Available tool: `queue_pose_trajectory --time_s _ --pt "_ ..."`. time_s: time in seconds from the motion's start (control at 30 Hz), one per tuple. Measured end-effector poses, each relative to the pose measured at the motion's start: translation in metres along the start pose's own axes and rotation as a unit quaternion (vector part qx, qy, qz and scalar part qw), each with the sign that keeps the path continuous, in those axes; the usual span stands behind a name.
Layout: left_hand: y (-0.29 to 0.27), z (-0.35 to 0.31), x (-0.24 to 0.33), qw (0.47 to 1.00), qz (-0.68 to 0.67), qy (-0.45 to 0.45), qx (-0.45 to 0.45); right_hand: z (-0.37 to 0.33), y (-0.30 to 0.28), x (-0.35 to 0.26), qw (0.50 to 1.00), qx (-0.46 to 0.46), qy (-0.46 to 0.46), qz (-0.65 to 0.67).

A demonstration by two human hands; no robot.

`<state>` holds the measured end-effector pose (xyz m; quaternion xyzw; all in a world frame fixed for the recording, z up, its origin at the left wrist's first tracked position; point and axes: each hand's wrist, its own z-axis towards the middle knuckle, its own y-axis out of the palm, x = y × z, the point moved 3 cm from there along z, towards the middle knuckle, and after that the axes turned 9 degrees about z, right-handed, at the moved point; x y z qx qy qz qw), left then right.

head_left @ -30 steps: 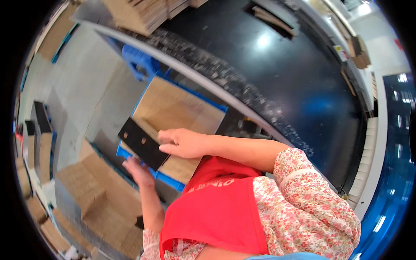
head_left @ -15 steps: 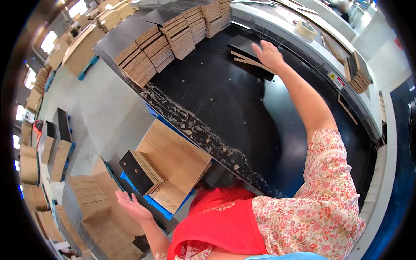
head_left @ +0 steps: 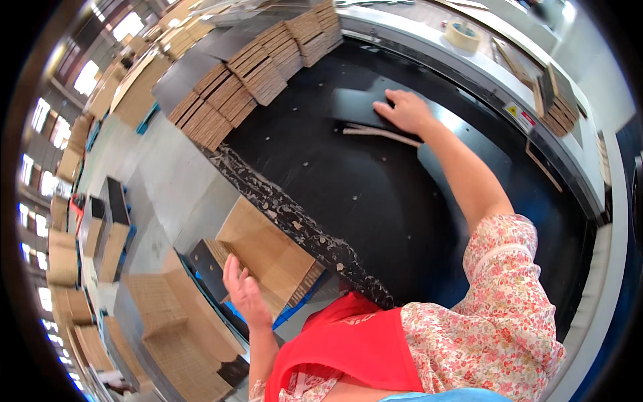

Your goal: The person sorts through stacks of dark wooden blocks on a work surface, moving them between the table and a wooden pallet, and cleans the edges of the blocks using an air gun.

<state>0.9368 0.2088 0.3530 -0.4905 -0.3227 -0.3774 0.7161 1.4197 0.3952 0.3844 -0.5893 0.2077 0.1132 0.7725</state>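
Observation:
My right hand [head_left: 405, 110] lies on top of a dark panel [head_left: 351, 104] on the black machine table [head_left: 335, 194], fingers laid over its surface rather than wrapped round it. Along that panel's near side are narrow, light-edged strips [head_left: 382, 134]; the hand's blur hides their exact overlap. My left hand [head_left: 248, 295] is raised with nothing in it, fingers stretched upward. Behind the left hand, on a blue pallet, stand a low stack of wood-coloured boards [head_left: 274, 251] and some black-faced boards [head_left: 207, 268]. Whether the hand touches them I cannot tell, but it looks apart.
Tall stacks of dark-topped boards [head_left: 258, 74] line the table's far left edge. A tape roll [head_left: 462, 35] and a small board stack [head_left: 557, 100] sit on the machine's pale frame [head_left: 495, 74]. Lower left stands a large board stack [head_left: 157, 308]; more pallets spread across the floor.
My right hand has come down onto the dark panel, its fingers less spread. My left hand has moved right and up, in front of the pallet boards. The view has shifted slightly.

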Motion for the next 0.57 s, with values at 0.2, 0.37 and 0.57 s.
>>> queue_pose_trajectory --time_s 0.2,0.37,0.57 --pt "0.091 0.055 0.059 0.952 0.043 0.273 -0.133 -0.134 -0.022 -0.054 1.000 -0.006 -0.022 -0.014" --pt "0.152 0.032 0.132 0.855 0.062 0.454 -0.242 -0.228 -0.038 -0.067 1.000 0.010 -0.020 -0.019" --pt "0.176 -0.007 0.141 0.824 0.069 0.497 -0.261 -0.272 -0.080 -0.021 0.993 0.083 0.026 0.084"
